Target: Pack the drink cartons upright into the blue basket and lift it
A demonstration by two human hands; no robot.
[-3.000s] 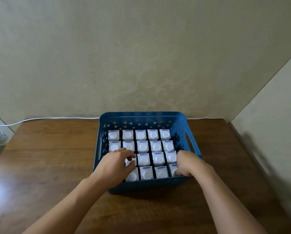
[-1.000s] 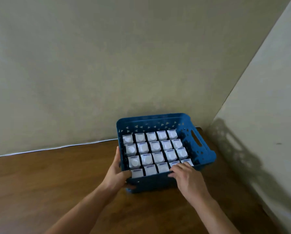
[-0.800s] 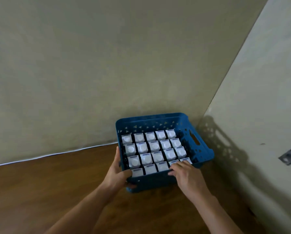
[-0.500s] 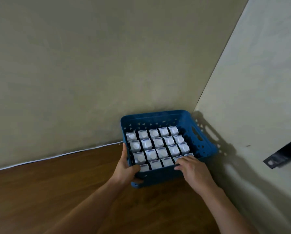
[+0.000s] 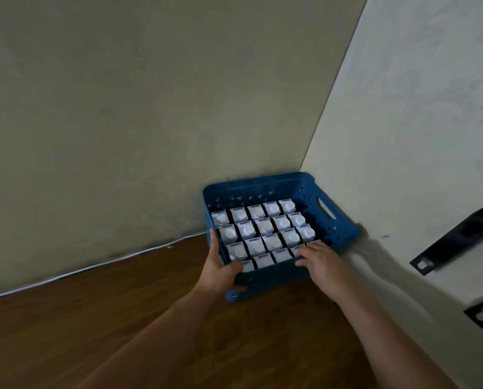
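Note:
The blue basket is up off the brown table, tilted, its far right corner close to the right wall. Several white drink cartons with round caps stand upright inside in tight rows. My left hand grips the basket's near left corner, thumb over the rim and fingers under the wall. My right hand clasps the near rim toward the right, fingertips lying over the tops of the front cartons.
A brown wooden table spreads below. A thin white cable runs along the back wall. The right wall is close to the basket. Black brackets jut from it at the right.
Three seconds ago the basket rested on the table with both hands on the cartons. Since then both hands took the near rim and carried it up and rightward toward the corner.

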